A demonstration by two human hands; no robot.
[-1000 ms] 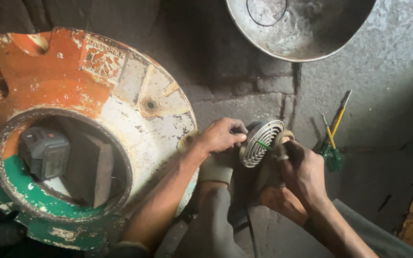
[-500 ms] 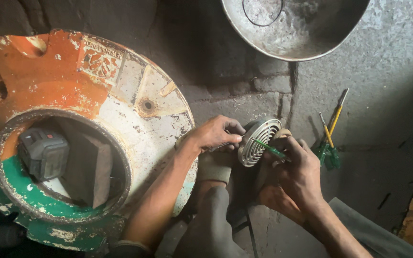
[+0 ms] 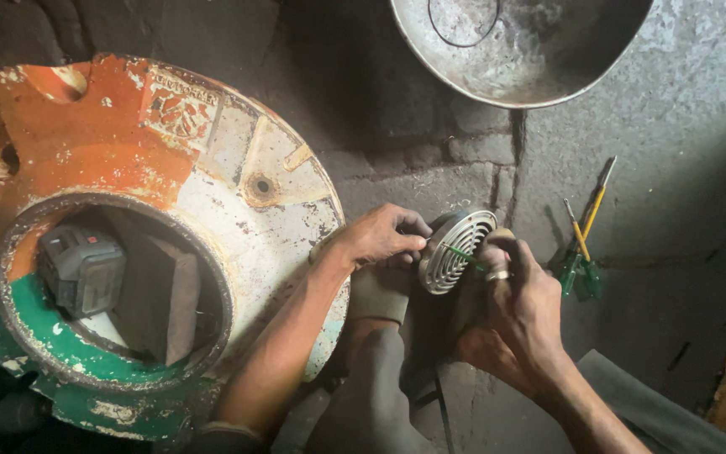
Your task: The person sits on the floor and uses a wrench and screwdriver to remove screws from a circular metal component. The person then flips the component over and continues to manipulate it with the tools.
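Left hand (image 3: 380,235) pinching the rim of a round slotted grille (image 3: 457,250), right hand (image 3: 518,307) closed on a green screwdriver (image 3: 466,256) against its face.

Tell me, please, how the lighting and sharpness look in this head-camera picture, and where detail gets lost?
Head view: dim, uneven light; the slotted grille between the left hand and right hand is sharp and bright; the metal basin shows mild glare; the bottom corners and the painted disc's opening sink into shadow.

Metal basin (image 3: 539,59); screwdrivers (image 3: 583,244) (green-handled)
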